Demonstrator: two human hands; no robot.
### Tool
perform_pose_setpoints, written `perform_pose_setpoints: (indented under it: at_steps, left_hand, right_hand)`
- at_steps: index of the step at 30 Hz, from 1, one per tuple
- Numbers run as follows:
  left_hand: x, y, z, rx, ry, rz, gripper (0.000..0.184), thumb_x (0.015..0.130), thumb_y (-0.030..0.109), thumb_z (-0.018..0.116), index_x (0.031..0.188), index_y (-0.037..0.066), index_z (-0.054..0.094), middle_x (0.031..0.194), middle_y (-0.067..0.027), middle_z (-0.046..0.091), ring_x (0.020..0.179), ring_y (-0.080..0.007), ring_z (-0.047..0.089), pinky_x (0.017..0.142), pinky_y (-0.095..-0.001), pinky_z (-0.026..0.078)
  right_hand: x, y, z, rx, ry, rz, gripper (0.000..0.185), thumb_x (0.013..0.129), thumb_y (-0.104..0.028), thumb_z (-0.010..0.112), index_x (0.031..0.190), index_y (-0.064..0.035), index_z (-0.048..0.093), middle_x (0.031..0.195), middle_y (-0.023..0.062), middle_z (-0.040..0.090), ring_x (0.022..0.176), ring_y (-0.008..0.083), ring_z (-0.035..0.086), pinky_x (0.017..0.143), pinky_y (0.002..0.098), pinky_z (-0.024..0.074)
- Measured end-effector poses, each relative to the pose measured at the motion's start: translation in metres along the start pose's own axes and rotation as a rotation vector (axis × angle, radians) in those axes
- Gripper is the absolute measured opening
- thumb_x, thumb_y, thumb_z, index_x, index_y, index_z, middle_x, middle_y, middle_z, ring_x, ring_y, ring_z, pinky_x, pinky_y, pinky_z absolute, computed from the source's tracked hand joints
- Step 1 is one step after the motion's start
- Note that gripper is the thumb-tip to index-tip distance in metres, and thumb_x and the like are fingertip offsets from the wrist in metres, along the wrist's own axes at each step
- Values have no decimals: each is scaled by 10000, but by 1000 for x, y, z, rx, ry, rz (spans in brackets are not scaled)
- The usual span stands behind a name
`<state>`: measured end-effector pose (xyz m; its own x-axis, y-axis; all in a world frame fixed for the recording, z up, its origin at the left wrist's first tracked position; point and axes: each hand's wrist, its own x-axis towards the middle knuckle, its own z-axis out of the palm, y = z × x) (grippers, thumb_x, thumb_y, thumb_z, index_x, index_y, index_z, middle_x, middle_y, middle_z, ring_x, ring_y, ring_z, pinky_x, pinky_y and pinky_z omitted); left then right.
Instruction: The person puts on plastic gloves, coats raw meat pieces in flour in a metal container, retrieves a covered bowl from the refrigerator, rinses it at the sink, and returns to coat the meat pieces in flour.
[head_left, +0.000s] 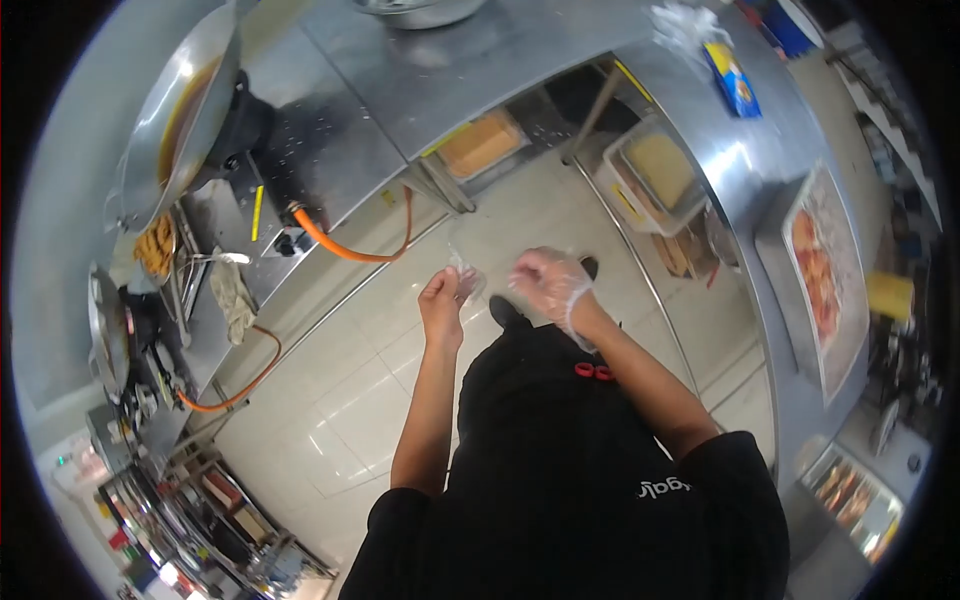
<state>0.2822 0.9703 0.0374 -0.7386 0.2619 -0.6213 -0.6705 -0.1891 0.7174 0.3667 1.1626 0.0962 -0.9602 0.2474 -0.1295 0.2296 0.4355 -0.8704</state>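
The left hand (pixel 440 298), bare, has thumb and fingertips pinched together on a wisp of clear plastic (pixel 466 277), probably a loose glove, with no gap to speak of in the grip; such a light hold looks right for film this thin, which a fist would only bunch up; the right hand (pixel 552 284), just beside it, wears a see-through glove (pixel 580 300) that reaches the wrist, and its fingers curl inward, though blur hides whether they have hold of anything; both hands hang out in front over the tiled floor (pixel 385 365), well apart from the counters, which seems to give the elbows room and leave the film nothing to snag on; out to the left, a big pan (pixel 150 125) with brown liquid sits above what looks like a burner, fried food (pixel 155 246) lies near it, and a cloth (pixel 234 305) droops at the edge, handy, I'd judge, for hot metal; an orange hose (pixel 345 250) curves down off that counter, its slack hanging free; over on the right, a metal tray (pixel 788 262) holds raw-looking meat (pixel 815 265), its raised sides likely there to contain any drip; farther up that counter, a yellow-and-blue packet (pixel 736 82) lies against crumpled plastic (pixel 688 30).
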Motion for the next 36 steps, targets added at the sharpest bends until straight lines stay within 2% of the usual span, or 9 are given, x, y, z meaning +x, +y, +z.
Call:
perform_pose_setpoints:
  at_steps: [4, 13, 19, 24, 27, 28, 31, 33, 36]
  left_hand:
    - [-28, -39, 2, 13, -108, -115, 173, 922, 197, 651, 966, 30, 633, 897, -49, 657, 870, -157, 623, 812, -315, 494]
    - [-99, -106, 38, 117, -381, -292, 210, 891, 167, 679, 1025, 28, 599, 929, -41, 631, 837, -145, 608, 755, -293, 478]
    - [-173, -174, 64, 260, -639, -478, 221, 925, 196, 637, 1056, 26, 587, 981, -58, 643, 902, -162, 623, 805, -308, 492]
    - [-250, -209, 72, 44, -755, -575, 194, 947, 217, 609, 1040, 50, 572, 977, -58, 647, 900, -163, 628, 813, -308, 491]
    - [-284, -217, 70, 63, -810, -282, 203, 949, 187, 605, 1102, 82, 523, 926, -30, 622, 792, -147, 596, 663, -318, 465]
    - [-291, -219, 71, 328, -790, -147, 148, 940, 142, 592, 1061, 83, 531, 917, -50, 626, 788, -167, 605, 659, -336, 471]
    - [-314, -223, 64, 1040, -718, 349, 91, 904, 32, 554, 984, 74, 543, 893, -113, 625, 776, -244, 618, 646, -393, 481]
    - [-327, -224, 60, 1390, -727, 849, 142, 870, -11, 533, 996, 52, 539, 881, -159, 609, 767, -321, 607, 637, -434, 474]
    - [-334, -229, 46, 1465, -998, 946, 219, 824, -38, 516, 1022, 52, 540, 908, -200, 591, 807, -403, 578, 694, -462, 478]
  right_hand:
    - [-43, -1, 15, 11, -4, 99, 244, 841, -276, 644, 904, -40, 642, 815, 167, 639, 754, 341, 612, 703, 404, 486]
    - [-160, 31, -6, 219, -14, 322, 508, 751, -475, 728, 954, -16, 655, 830, 148, 669, 760, 262, 623, 717, 375, 487]
    - [-286, 66, -14, 333, 149, 341, 376, 778, -363, 740, 891, -19, 638, 728, 77, 606, 692, 181, 588, 636, 334, 471]
    - [-382, 106, 12, 890, 384, 280, 128, 842, -144, 661, 801, -41, 599, 705, 8, 572, 651, 106, 538, 585, 288, 454]
    - [-416, 114, 5, 942, 506, 313, 126, 823, -122, 653, 764, -38, 580, 661, 20, 545, 611, 101, 507, 556, 293, 442]
    - [-425, 118, 6, 938, 540, 310, 145, 805, -138, 662, 752, -35, 574, 636, 30, 529, 590, 100, 489, 539, 301, 433]
    - [-447, 119, -8, 249, 597, 338, 116, 770, -127, 639, 780, -26, 584, 652, 132, 573, 582, 197, 573, 571, 352, 475]
    - [-450, 107, -20, 52, 523, 369, 133, 766, -152, 619, 812, -28, 602, 724, 194, 602, 630, 293, 609, 612, 404, 492]
    - [-440, 98, -24, -132, 431, 391, 167, 781, -187, 591, 851, -41, 633, 821, 223, 645, 738, 394, 631, 690, 460, 505]
